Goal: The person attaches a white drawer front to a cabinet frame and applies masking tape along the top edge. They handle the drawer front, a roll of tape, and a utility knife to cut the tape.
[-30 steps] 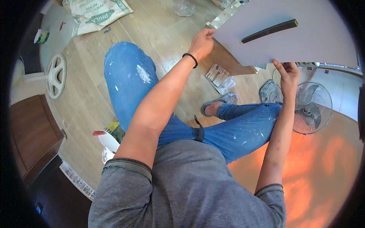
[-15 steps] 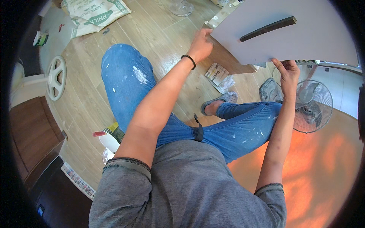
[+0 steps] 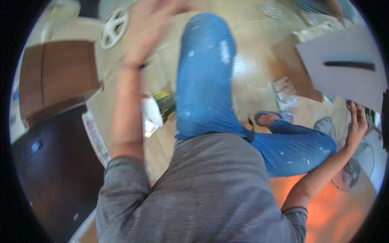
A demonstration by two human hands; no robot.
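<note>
Wood-look floor (image 3: 251, 48) forms the background, with a brown cabinet (image 3: 60, 77) at the left of the frame. At upper left, the left hand (image 3: 150, 30) is motion-blurred over the floor, so whether its fingers hold anything cannot be told. At upper right, the pale board (image 3: 332, 48) bearing a dark strip (image 3: 350, 65) appears stiff, light and smooth, probably best held by opposite edges; the right hand (image 3: 357, 124) has its fingertips at the lower edge, but their grip cannot be confirmed.
</note>
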